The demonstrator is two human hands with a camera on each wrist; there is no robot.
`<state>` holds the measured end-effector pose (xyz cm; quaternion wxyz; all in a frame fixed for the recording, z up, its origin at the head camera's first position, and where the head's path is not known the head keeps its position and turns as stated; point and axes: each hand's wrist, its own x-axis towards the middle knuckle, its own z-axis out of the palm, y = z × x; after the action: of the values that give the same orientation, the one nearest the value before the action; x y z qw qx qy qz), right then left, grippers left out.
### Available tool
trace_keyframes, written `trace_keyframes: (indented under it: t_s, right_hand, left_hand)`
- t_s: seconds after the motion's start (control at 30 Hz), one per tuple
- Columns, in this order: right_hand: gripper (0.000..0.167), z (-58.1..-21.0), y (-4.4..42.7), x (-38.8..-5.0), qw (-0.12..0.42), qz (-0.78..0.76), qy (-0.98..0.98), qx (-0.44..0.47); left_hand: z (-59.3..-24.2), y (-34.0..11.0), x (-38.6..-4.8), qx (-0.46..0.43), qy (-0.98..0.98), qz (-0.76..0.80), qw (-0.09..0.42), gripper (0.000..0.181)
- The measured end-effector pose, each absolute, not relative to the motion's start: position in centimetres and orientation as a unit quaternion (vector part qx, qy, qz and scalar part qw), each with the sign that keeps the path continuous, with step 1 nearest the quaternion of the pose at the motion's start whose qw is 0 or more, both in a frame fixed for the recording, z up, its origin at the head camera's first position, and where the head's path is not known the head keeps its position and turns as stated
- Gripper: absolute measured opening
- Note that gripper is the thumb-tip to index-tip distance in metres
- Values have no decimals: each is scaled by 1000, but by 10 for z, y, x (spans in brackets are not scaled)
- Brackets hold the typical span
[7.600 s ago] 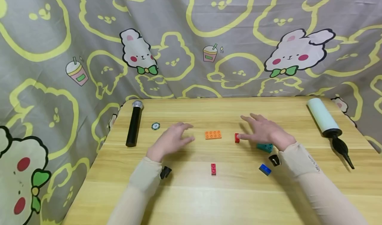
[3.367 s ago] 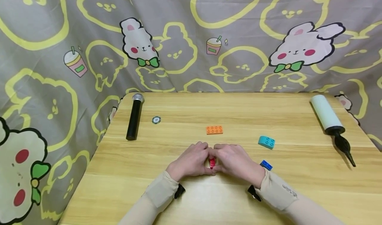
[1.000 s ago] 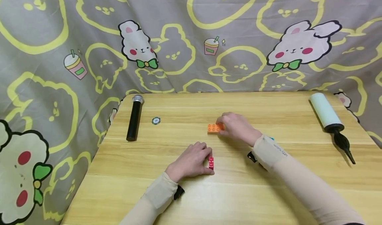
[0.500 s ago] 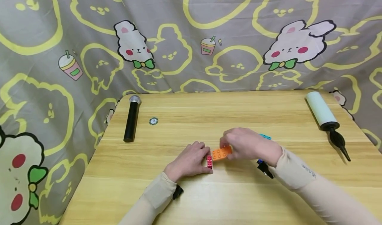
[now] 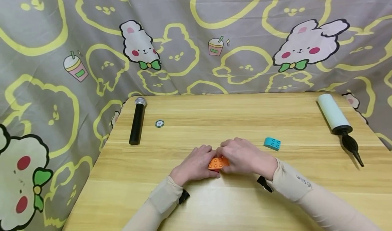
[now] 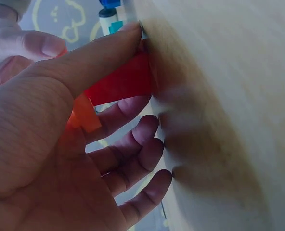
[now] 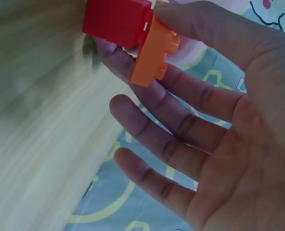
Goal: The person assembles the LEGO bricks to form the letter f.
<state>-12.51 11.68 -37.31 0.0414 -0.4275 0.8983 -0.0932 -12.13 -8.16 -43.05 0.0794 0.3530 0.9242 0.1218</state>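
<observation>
At the middle of the table [image 5: 171, 132] both hands meet over toy building bricks. The left hand [image 5: 193, 166] pinches a red brick [image 6: 123, 79] between thumb and index finger, with the other fingertips near the tabletop. An orange studded brick [image 5: 218, 163] lies on top of the red one, tilted or level I cannot tell, and the right hand [image 5: 246, 158] pinches its right end. In the right wrist view the orange brick [image 7: 152, 57] meets the upper side of the red block [image 7: 116, 21]; a thin gap shows at part of their joint.
A teal brick [image 5: 272, 143] lies right of the hands. A blue brick [image 6: 110, 3] shows only at the left wrist view's top edge. A microphone [image 5: 137, 122] and a round chip [image 5: 159, 123] lie at left, a hand pump [image 5: 338, 125] at right. A patterned curtain [image 5: 190, 40] stands behind.
The right hand has taken the orange brick from farther back and brought it toward the person and left, onto the red brick. The left hand keeps its pinch on the red brick.
</observation>
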Motion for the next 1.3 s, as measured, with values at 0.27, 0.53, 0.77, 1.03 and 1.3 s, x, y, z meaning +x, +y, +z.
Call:
trace_keyframes:
  t_s: [0.27, 0.53, 0.77, 1.03, 1.3]
  right_hand:
    - [29, -378, 118, -124, 32, -102, 896, -432]
    - [38, -381, 119, -122, 19, -94, 894, -438]
    - [40, -383, 119, -120, 8, -91, 894, -438]
    - [36, -386, 120, -118, 4, -98, 895, -436]
    - [33, -388, 120, -118, 11, -96, 896, -433]
  left_hand:
    - [-429, -81, -121, 355, 924, 122, 77, 54]
    - [-430, -81, -121, 356, 923, 124, 74, 55]
    - [-429, -81, -120, 354, 923, 132, 79, 56]
    - [-429, -81, -121, 353, 923, 128, 78, 54]
    - [-429, -81, -121, 352, 924, 126, 80, 60]
